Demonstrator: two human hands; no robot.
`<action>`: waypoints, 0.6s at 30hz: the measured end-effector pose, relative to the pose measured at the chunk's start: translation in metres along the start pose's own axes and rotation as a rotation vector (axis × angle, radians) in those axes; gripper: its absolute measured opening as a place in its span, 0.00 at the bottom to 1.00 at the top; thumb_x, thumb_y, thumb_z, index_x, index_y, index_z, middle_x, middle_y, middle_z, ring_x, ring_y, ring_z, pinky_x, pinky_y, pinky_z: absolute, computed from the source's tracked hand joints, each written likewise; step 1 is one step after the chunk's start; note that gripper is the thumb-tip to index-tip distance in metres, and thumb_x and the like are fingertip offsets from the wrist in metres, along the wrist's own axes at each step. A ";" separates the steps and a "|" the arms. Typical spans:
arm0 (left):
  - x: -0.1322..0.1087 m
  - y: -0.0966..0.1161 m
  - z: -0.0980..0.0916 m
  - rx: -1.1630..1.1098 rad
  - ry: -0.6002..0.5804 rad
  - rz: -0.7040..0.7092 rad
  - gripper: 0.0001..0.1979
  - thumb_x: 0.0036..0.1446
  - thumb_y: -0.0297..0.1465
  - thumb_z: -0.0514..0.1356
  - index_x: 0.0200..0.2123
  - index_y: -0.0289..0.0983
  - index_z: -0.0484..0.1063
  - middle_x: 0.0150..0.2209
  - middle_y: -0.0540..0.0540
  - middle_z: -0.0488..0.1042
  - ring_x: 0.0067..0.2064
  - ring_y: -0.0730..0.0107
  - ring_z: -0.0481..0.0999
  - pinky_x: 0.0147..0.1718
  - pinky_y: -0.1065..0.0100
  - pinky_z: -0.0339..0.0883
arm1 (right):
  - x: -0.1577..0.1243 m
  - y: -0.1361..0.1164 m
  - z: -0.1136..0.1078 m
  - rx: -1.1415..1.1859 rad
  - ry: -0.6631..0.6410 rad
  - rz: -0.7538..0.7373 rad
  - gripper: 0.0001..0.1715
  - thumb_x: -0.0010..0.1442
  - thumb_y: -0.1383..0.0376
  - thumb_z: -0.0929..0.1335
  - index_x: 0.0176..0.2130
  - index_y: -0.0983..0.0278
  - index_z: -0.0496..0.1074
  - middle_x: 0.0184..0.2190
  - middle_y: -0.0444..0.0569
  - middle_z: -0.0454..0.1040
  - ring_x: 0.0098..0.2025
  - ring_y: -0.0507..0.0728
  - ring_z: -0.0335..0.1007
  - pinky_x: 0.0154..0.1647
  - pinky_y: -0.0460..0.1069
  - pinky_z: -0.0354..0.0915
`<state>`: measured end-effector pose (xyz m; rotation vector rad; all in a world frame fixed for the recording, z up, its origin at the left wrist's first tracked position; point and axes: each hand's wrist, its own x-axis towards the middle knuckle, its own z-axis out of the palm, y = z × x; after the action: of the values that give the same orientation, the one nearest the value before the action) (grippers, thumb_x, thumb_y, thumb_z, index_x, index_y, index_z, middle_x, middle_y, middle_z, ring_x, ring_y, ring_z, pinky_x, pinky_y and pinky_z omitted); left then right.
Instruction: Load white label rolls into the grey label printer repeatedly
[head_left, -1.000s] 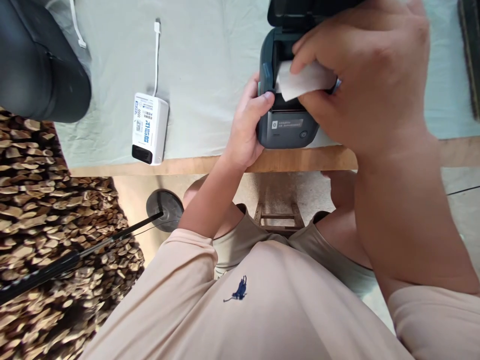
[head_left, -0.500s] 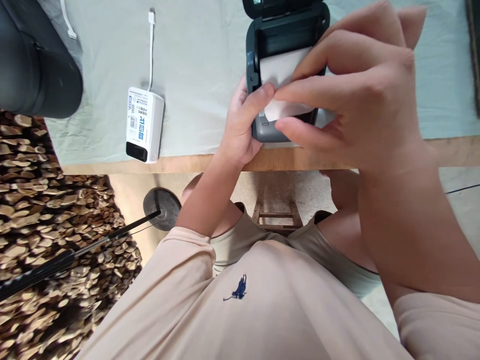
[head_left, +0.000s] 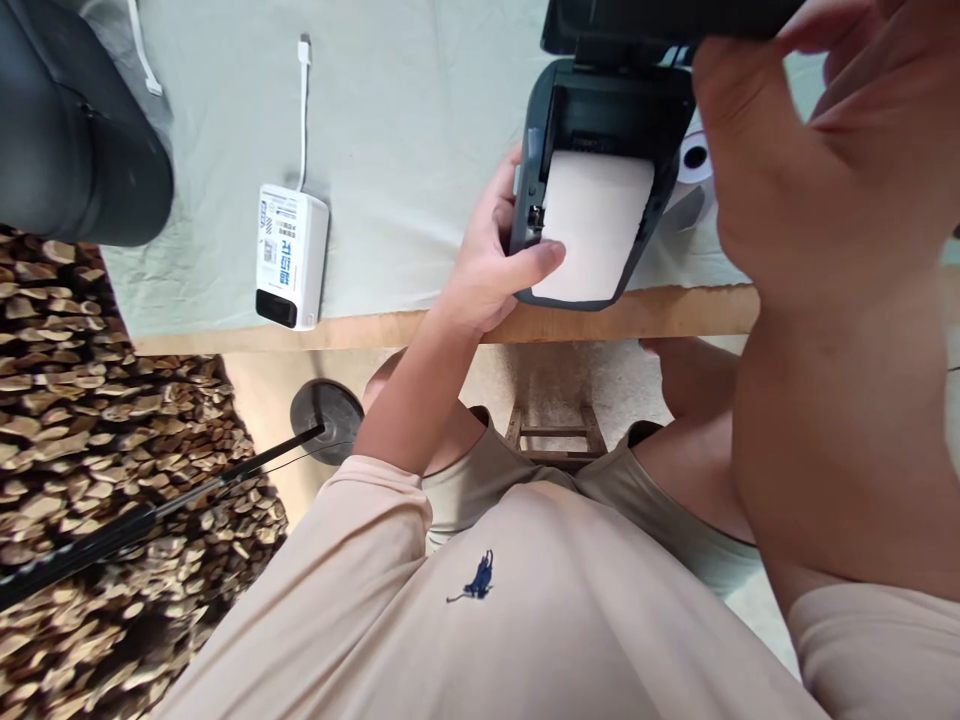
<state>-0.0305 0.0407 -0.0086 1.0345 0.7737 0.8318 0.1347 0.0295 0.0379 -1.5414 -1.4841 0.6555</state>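
Open label printer (head_left: 600, 110) at the table's (head_left: 675, 312) near edge
The left hand (head_left: 491, 265) clasps its left side, thumb pinning the paper strip (head_left: 592, 225); the right hand (head_left: 817, 170) pinches the raised lid (head_left: 660, 20), far right.

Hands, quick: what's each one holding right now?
Left hand: closed on the printer, thumb on its paper.
Right hand: at the open lid; grip cannot be told.

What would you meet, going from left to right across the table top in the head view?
Dark rounded object → white boxy power bank with its cable → left hand → dark grey label printer → right hand.
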 end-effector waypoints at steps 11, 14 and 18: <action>-0.001 0.002 0.001 -0.151 0.061 0.013 0.21 0.39 0.23 0.51 0.40 0.40 0.56 0.30 0.51 0.66 0.35 0.76 0.68 0.35 0.72 0.63 | -0.011 -0.004 -0.001 -0.354 -0.265 -0.386 0.20 0.46 0.63 0.56 0.41 0.63 0.61 0.45 0.39 0.52 0.50 0.41 0.49 0.54 0.39 0.52; -0.004 0.008 0.004 -0.163 0.094 -0.035 0.18 0.42 0.31 0.49 0.40 0.40 0.57 0.34 0.51 0.67 0.46 0.70 0.62 0.39 0.68 0.63 | -0.011 -0.008 0.004 -0.263 -0.220 -0.325 0.22 0.48 0.62 0.55 0.43 0.65 0.59 0.44 0.42 0.54 0.49 0.41 0.51 0.50 0.38 0.55; -0.005 0.016 0.012 -0.268 0.076 0.045 0.16 0.46 0.37 0.42 0.36 0.40 0.61 0.35 0.53 0.67 0.49 0.70 0.59 0.44 0.65 0.60 | -0.016 -0.014 0.015 -0.105 -0.169 -0.271 0.25 0.49 0.61 0.55 0.46 0.67 0.55 0.45 0.43 0.54 0.49 0.40 0.51 0.51 0.37 0.56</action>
<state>-0.0262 0.0361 0.0107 0.7877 0.6825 0.9892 0.1123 0.0163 0.0398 -1.3545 -1.8416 0.5657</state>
